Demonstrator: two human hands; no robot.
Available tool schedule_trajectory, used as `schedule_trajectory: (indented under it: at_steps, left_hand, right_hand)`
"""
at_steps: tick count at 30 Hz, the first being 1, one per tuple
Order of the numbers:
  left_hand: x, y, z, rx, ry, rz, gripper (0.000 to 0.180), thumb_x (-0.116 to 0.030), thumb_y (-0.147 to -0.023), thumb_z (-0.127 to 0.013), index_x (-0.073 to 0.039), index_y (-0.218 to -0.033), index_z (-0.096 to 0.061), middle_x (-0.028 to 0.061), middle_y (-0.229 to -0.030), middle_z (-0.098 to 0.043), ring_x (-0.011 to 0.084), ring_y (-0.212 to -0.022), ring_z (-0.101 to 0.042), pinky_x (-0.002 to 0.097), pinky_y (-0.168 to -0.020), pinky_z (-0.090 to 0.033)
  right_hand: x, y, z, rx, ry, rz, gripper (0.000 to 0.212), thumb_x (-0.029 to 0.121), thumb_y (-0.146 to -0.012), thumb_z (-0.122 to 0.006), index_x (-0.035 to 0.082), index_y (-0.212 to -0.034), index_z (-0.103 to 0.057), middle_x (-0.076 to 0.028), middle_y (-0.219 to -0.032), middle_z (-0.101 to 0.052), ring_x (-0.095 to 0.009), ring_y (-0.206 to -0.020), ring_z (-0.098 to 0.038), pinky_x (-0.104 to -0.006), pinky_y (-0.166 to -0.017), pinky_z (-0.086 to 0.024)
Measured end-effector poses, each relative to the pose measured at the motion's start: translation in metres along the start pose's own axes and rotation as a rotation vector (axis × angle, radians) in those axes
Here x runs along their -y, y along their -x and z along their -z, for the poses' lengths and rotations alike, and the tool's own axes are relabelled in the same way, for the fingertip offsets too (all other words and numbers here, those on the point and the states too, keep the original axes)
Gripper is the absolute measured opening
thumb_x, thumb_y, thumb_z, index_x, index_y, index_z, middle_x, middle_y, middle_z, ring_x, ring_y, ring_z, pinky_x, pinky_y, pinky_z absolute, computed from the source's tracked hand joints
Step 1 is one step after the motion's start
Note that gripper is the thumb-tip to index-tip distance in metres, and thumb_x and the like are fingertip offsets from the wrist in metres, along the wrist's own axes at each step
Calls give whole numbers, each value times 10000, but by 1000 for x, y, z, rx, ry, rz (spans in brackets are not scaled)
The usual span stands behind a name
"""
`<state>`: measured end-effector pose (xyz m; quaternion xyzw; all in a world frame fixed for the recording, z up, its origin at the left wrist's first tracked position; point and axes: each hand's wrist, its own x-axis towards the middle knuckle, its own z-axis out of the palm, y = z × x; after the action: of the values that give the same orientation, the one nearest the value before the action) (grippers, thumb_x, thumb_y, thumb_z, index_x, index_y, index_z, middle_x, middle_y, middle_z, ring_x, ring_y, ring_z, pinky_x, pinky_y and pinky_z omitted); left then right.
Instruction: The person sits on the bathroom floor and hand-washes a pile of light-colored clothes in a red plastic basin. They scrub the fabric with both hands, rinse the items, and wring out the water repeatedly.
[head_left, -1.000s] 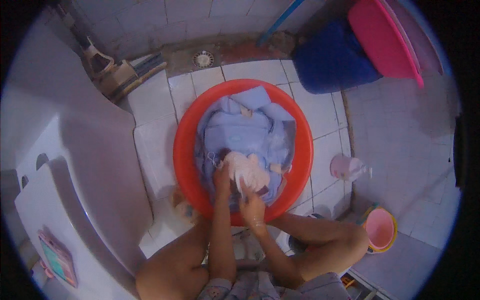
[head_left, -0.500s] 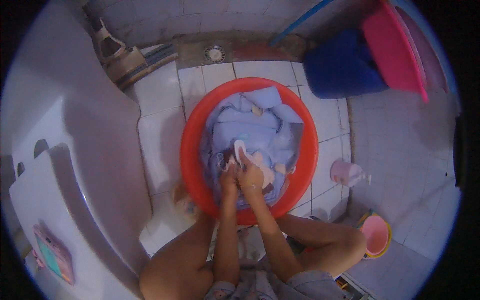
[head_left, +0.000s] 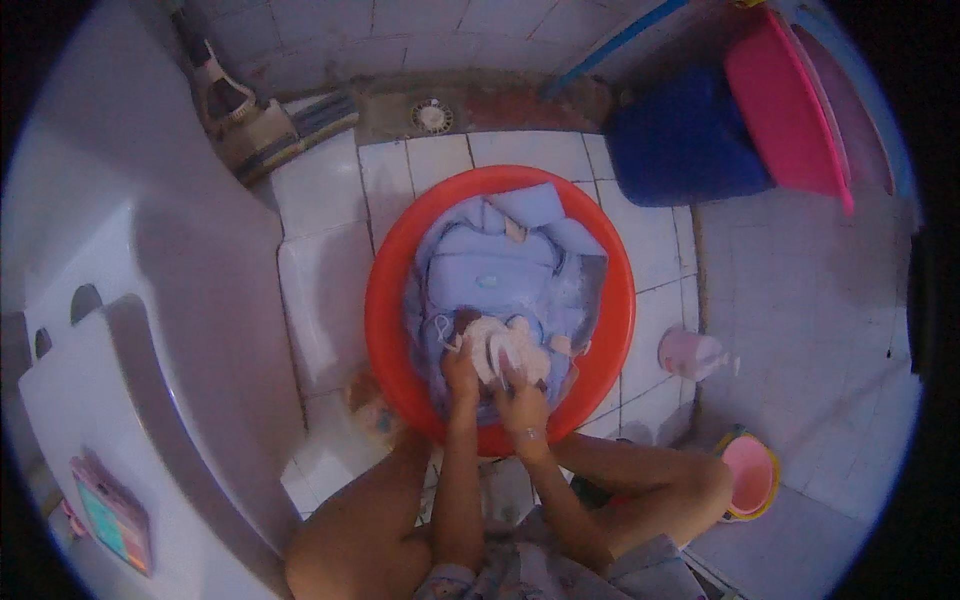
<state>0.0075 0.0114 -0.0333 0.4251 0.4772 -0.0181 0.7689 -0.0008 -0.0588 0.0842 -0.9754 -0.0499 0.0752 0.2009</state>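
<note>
A wet lavender backpack [head_left: 480, 280] lies in a round red basin [head_left: 390, 330] in front of me. On the near part of the backpack rests a cream and brown plush toy [head_left: 534, 358]. My right hand [head_left: 523, 408] is closed round a white brush [head_left: 497, 348], held against the plush toy; its bristles are hidden. My left hand [head_left: 461, 378] grips the left edge of the plush toy, its fingertips partly hidden. A thin white cord [head_left: 443, 330] loops beside my left hand.
Right of the basin stands a pink and white bottle [head_left: 690, 354]. Blue [head_left: 680, 140] and pink [head_left: 785, 110] tubs lean at the upper right. Small nested bowls [head_left: 750, 475] sit lower right. A white appliance [head_left: 190, 380] fills the left, with a phone [head_left: 110, 515] on it.
My right hand has moved right and nearer to me with the brush. My left hand stays at the plush toy's left edge, and more of the cream plush shows between the hands.
</note>
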Motion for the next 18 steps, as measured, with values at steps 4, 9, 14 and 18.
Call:
schedule_trajectory:
  at_steps: [4,9,14,18]
  left_hand:
    - [0,5,7,55,-113,-76,344,-264,-869,-513,32,-1039,-552,69,-945,-590,144,-845,-519,270,-740,-408]
    - [-13,7,12,53,40,2,379,-261,-878,-498,40,-1108,-509,82,-1008,-570,143,-902,-505,259,-792,-393]
    - [5,4,10,89,14,-130,369,-218,-890,-475,48,-1146,-484,86,-1045,-560,144,-927,-502,259,-831,-386]
    - [12,-8,20,23,-36,-124,381,-211,-894,-467,53,-1169,-474,111,-1070,-559,170,-954,-510,280,-859,-380]
  right_hand:
    - [3,-38,2,296,-3,-212,493,209,-774,-554,194,-1257,-453,-228,-929,-580,-387,-864,-557,-409,-751,-433]
    - [36,-89,-7,437,-66,-345,492,181,-762,-580,181,-1242,-475,-213,-1045,-569,-341,-925,-573,-371,-797,-431]
    - [-16,-19,-11,152,-146,-69,517,233,-736,-582,221,-1241,-471,-222,-935,-581,-355,-842,-576,-411,-728,-453]
    - [1,-99,-37,394,-140,-284,509,190,-733,-555,191,-1236,-476,-228,-846,-587,-327,-752,-597,-389,-665,-464]
